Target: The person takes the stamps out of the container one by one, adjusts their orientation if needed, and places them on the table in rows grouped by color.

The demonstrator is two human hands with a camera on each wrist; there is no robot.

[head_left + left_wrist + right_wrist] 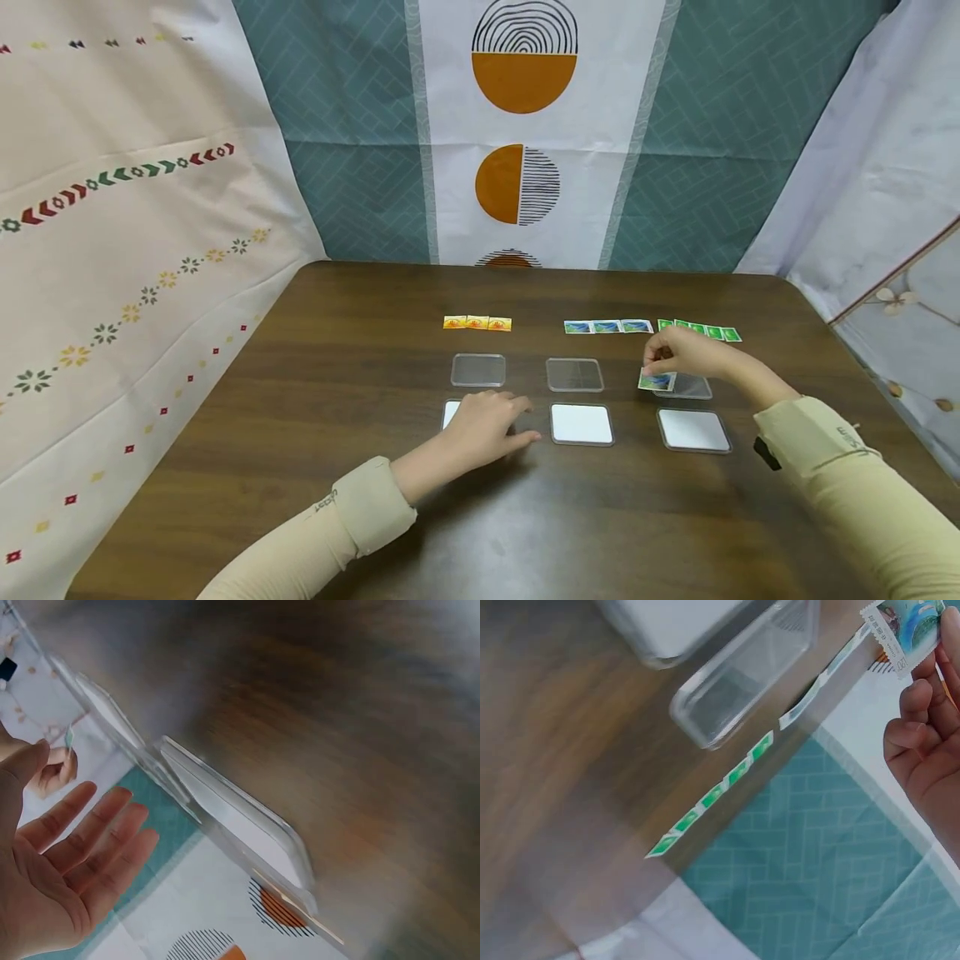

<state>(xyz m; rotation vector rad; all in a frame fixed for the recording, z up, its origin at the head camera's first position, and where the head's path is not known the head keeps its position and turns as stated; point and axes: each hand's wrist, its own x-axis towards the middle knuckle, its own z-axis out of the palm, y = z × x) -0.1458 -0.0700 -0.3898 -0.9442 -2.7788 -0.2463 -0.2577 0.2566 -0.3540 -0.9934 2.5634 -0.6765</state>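
Note:
My right hand (692,353) pinches a blue and green postage stamp (656,382) between thumb and fingers. It is held over the left part of the right-hand clear plastic lid (696,387). In the right wrist view the stamp (911,634) shows perforated white edges and a painted scene. My left hand (483,427) hovers at the left white-filled case (450,412), partly covering it. Its fingers are relaxed and hold nothing, as the left wrist view shows the bare palm (45,900).
Behind the lids lie rows of orange stamps (477,322), blue stamps (607,327) and green stamps (720,332). Two more clear lids (478,370) stand left of the right-hand one. White-filled cases (582,424) sit in front, on the brown table (600,517). Curtains hang behind.

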